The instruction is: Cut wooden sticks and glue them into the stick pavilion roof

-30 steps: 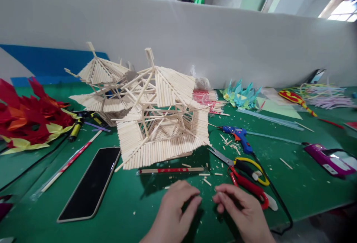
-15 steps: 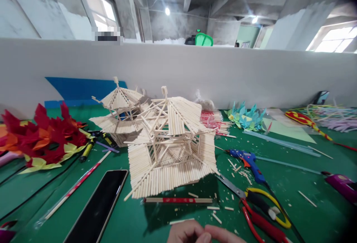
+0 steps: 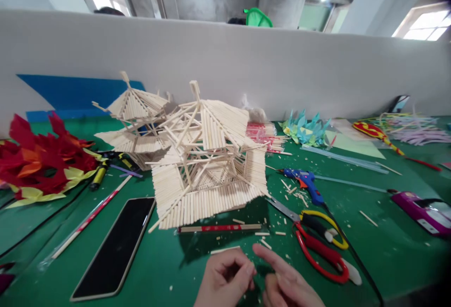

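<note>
My left hand (image 3: 223, 276) is at the bottom middle of the view, fingers curled in a pinch close to my right hand (image 3: 287, 281). The right hand has its index finger stretched toward the left hand and the other fingers bent. What the fingertips pinch is too small to make out. Just beyond them lie a short loose wooden stick (image 3: 225, 250) and a wrapped chopstick pair (image 3: 218, 228). Behind those stands a pagoda model of pale sticks (image 3: 207, 156), with a second, similar model (image 3: 132, 119) behind it to the left.
Red-and-yellow scissors (image 3: 315, 241) and a blue glue gun (image 3: 305, 181) with a black cord lie right of my hands. A black phone (image 3: 116, 246) lies to the left. Red paper leaves (image 3: 38, 156), teal paper shapes (image 3: 305, 128), a purple device (image 3: 421, 210), a white partition (image 3: 317, 62) behind.
The view tipped up and then down again. My hands slid out at the bottom edge and are back in view, closer together, with the left fingers curled tighter.
</note>
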The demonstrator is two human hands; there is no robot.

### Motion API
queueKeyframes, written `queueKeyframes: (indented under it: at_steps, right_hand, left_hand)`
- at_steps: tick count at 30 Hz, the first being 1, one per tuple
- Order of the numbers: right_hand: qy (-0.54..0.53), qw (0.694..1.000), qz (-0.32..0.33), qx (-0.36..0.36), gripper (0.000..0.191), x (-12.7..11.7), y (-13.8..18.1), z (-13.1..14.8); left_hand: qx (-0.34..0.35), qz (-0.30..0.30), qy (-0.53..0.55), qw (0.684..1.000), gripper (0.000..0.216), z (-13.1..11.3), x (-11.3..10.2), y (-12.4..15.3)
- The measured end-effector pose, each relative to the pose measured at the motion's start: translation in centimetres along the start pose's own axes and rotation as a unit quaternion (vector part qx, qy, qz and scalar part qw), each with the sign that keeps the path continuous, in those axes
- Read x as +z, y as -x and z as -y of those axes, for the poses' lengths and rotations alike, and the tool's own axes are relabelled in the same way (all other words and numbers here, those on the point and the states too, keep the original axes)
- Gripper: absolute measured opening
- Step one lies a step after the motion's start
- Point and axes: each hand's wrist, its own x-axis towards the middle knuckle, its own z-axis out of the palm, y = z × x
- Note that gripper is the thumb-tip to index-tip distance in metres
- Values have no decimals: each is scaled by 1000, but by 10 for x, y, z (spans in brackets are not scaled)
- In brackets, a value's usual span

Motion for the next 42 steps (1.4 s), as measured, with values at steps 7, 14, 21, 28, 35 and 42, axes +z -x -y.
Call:
queueKeyframes:
  at_steps: [7, 14, 21, 28, 35, 42]
  right_hand:
    - [397, 845, -283, -219, 22, -28, 11, 42]
    - [631, 702, -257, -207, 18, -49, -1, 54]
    - [767, 603, -110, -188, 17, -34, -23, 54]
    - [873, 469, -11, -131, 19, -12, -40, 63]
    - [921, 381, 40, -75, 18, 6, -53, 67]
    - [896, 433, 49, -80, 15, 3, -50, 73]
  left_hand:
    - [83, 15, -191, 978, 26, 9, 1, 8]
    - [220, 34, -416, 882, 29, 22, 16, -2]
    - [278, -26, -488, 827, 23, 30, 5, 5]
    - [276, -78, -497, 819, 22, 23, -10, 17]
    - [303, -128, -499, 802, 28, 26, -27, 27]
    - [246, -124, -472, 837, 9, 27, -34, 25]
